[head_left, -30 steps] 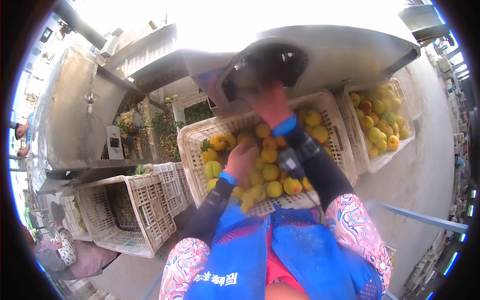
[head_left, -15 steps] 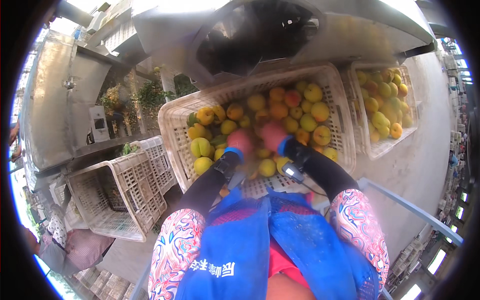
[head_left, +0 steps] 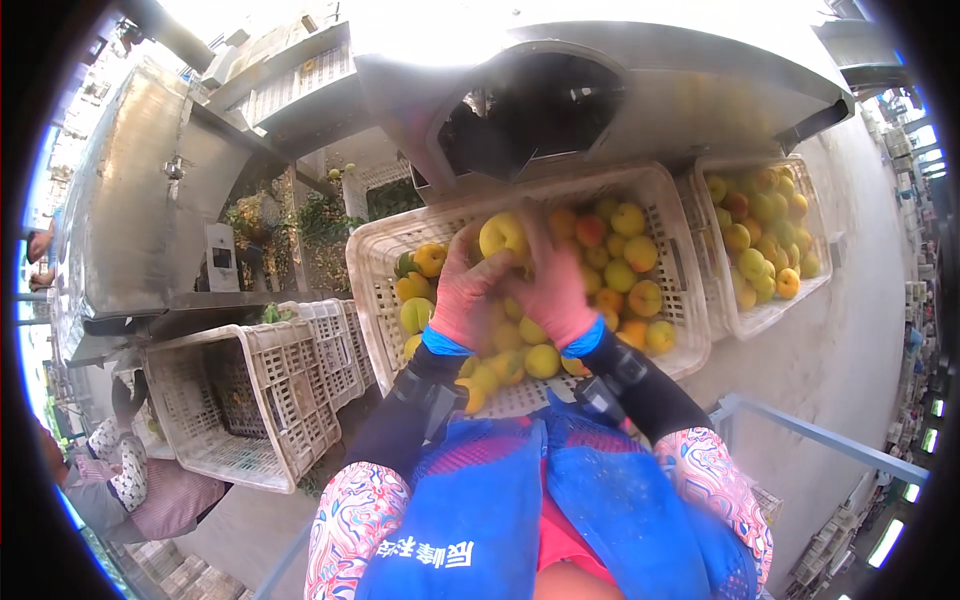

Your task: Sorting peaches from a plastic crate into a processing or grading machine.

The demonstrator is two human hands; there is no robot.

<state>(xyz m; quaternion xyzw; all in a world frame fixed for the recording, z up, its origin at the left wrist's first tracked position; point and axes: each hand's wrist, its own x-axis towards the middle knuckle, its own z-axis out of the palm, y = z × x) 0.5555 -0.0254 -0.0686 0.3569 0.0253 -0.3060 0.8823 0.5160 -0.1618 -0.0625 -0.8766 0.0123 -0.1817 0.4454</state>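
Note:
Above a white slatted plastic crate (head_left: 365, 310) full of yellow and orange-red peaches (head_left: 640, 254), both of my pink-gloved hands are raised close together. A large yellow peach (head_left: 503, 236) is in the fingers of my left hand (head_left: 466, 300), which are closed round it. Right beside it, my right hand (head_left: 558, 295) is held with its fingers pointing up, close to the peach. Motion smears those fingers, so whether they grip anything does not show. More peaches lie beneath both hands in the crate, partly hidden by them.
A second crate (head_left: 740, 300) of peaches stands at the right. Empty-looking crates (head_left: 290, 390) lie at the left, near another person (head_left: 150, 490). A metal machine with a dark opening (head_left: 530, 110) stands beyond the crate. A blue-grey rail (head_left: 820, 437) runs at the right.
My hands have risen from among the peaches in the crate. One yellow peach is now up in my left hand. The whole view has shifted slightly.

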